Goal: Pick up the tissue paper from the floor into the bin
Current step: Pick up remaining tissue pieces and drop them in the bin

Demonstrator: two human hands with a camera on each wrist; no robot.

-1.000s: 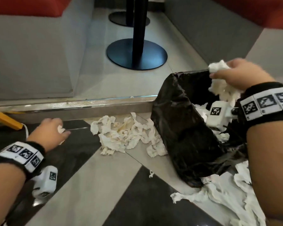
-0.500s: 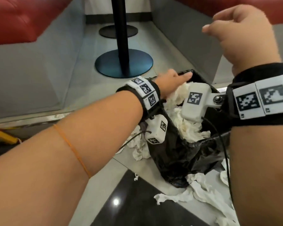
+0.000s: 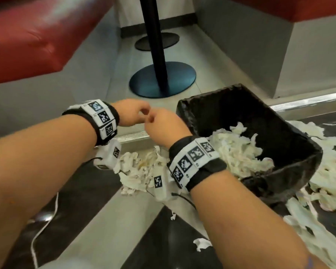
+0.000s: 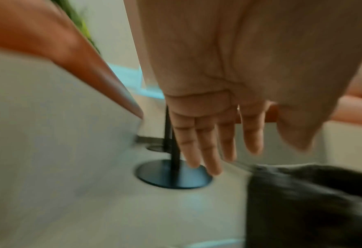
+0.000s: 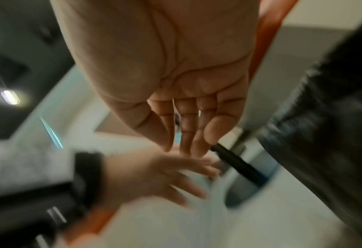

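Tissue paper (image 3: 144, 169) on floor below empty hands (image 3: 145, 118), bin (image 3: 291, 144) rt

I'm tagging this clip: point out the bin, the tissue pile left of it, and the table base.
bin (image 3: 291, 133): head view, inner right wall.
tissue pile (image 3: 142, 169): head view, middle.
table base (image 3: 178, 78): head view, disc right of pole.

crumpled soft tissue paper (image 3: 142, 171), crinkled glossy black plastic bin (image 3: 291, 133) liner, polished stone floor (image 3: 97, 230), red leather-like seat (image 3: 37, 39)
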